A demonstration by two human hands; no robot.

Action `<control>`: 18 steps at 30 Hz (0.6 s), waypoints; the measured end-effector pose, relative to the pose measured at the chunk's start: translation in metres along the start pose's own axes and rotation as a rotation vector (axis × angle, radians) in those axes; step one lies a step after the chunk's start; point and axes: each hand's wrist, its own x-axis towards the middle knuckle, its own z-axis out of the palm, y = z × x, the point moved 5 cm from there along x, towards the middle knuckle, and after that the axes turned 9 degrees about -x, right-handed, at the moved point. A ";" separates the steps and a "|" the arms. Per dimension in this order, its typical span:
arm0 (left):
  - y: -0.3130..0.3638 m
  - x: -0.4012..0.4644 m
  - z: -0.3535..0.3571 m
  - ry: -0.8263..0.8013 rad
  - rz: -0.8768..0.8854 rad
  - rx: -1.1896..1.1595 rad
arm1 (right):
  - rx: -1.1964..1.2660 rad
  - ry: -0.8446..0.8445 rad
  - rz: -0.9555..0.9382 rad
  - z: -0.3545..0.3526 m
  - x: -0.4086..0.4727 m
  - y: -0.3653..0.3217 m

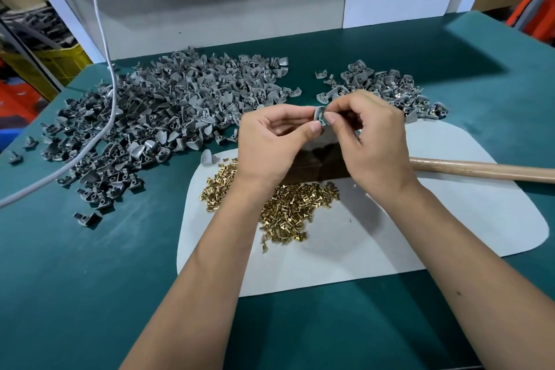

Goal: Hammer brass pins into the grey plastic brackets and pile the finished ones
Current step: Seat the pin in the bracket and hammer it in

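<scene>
My left hand (pixel 274 141) pinches a small grey plastic bracket (pixel 320 115) between thumb and forefinger above the white mat. My right hand (pixel 368 141) meets it from the right, its thumb and forefinger pinched at the bracket; any brass pin between them is hidden. A heap of brass pins (pixel 288 207) lies on the mat under my wrists. A big pile of grey brackets (pixel 156 117) covers the left of the table, and a smaller pile of brackets (pixel 387 84) with pins in them sits behind my right hand. A wooden hammer handle (pixel 486 171) lies to the right.
The white mat (pixel 450 219) lies on the green table (pixel 90 279). A dark block (pixel 315 165) sits under my hands. A white cable (pixel 99 135) runs across the left pile. One loose bracket (pixel 207 158) rests at the mat's far left edge.
</scene>
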 end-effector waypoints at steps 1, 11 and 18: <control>-0.001 0.000 0.001 0.017 -0.005 -0.001 | 0.001 0.001 0.004 0.000 0.000 0.000; -0.001 -0.003 0.006 0.077 0.009 0.036 | 0.035 0.045 0.113 0.001 -0.003 0.000; -0.007 -0.004 0.007 0.119 0.000 0.135 | 0.042 0.000 0.205 0.005 -0.004 0.005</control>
